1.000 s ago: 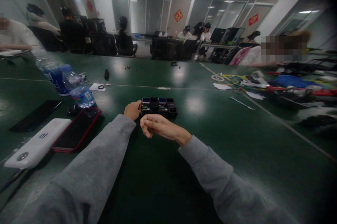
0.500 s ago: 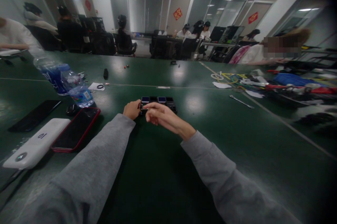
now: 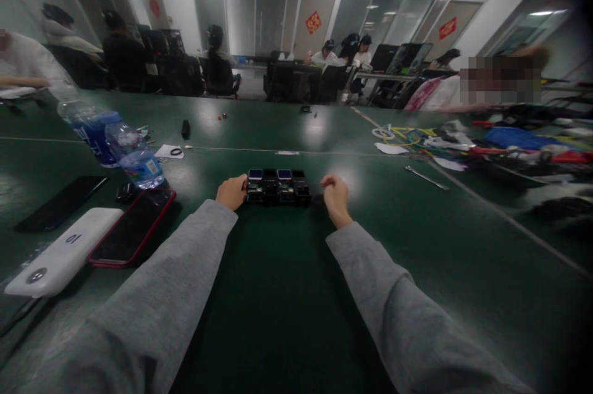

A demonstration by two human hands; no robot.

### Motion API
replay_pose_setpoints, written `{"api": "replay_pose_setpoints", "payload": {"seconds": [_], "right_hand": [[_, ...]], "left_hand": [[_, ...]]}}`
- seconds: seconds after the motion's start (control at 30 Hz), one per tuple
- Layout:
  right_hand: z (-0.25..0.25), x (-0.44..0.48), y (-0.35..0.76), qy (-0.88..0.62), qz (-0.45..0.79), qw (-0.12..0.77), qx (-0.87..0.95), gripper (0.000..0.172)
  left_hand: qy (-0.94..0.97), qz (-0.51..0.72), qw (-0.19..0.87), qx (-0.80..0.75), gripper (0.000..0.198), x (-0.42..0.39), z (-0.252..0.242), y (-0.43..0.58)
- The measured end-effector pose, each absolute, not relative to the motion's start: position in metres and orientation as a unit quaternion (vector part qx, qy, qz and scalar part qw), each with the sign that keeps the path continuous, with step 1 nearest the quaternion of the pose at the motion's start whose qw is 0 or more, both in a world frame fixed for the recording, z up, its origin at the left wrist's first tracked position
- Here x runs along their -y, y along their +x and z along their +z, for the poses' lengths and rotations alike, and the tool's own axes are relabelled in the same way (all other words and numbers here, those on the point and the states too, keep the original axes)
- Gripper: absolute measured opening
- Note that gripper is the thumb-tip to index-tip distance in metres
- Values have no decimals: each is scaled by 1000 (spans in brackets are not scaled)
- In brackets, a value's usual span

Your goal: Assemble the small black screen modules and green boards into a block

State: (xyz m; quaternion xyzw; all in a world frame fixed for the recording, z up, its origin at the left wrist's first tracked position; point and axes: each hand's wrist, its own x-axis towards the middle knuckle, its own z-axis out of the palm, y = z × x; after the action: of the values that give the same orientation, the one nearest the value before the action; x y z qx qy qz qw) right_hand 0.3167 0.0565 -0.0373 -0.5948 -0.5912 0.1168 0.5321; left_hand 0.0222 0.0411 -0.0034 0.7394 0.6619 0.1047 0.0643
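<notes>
A row of small black electronic modules (image 3: 278, 187) sits on the green table in front of me. Square screens top two of them, and bare circuit boards show at the front. My left hand (image 3: 232, 192) is closed at the row's left end, its fingertips partly hidden behind the edge. To the right of the row, a short gap away, my right hand (image 3: 336, 198) is held with its fingers curled in. Nothing shows between those fingers.
On my left lie a red-edged phone (image 3: 133, 228), a white power bank (image 3: 65, 252), a black phone (image 3: 62, 202) and water bottles (image 3: 139, 156). A wrench (image 3: 426, 178) and tangled cables (image 3: 417, 136) are on the right. People sit around the room.
My right hand has moved right, off the modules it was stretched over, and its fingers have curled in. The row is now uncovered. My left hand stays in place.
</notes>
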Motion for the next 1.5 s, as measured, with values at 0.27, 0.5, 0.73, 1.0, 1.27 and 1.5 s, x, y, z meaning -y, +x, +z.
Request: {"api": "replay_pose_setpoints", "payload": {"seconds": [0.27, 0.5, 0.73, 1.0, 1.27, 1.5], "right_hand": [[-30, -51, 306, -585, 129, 451, 662, 16], [-29, -50, 306, -600, 117, 414, 674, 16], [-30, -51, 306, -602, 117, 385, 689, 16], [-32, -51, 305, -611, 116, 357, 698, 18], [-33, -51, 304, -620, 112, 332, 702, 23], [-32, -51, 304, -622, 108, 320, 706, 26]], "left_hand": [[748, 115, 57, -651, 12, -44, -8, 20], [748, 123, 57, -649, 7, -44, -9, 20], [753, 128, 60, -642, 6, -42, -7, 20], [750, 118, 52, -649, 9, -42, -6, 20], [744, 108, 56, -657, 10, -43, -5, 21], [747, 121, 63, -650, 10, -41, -5, 21]]}}
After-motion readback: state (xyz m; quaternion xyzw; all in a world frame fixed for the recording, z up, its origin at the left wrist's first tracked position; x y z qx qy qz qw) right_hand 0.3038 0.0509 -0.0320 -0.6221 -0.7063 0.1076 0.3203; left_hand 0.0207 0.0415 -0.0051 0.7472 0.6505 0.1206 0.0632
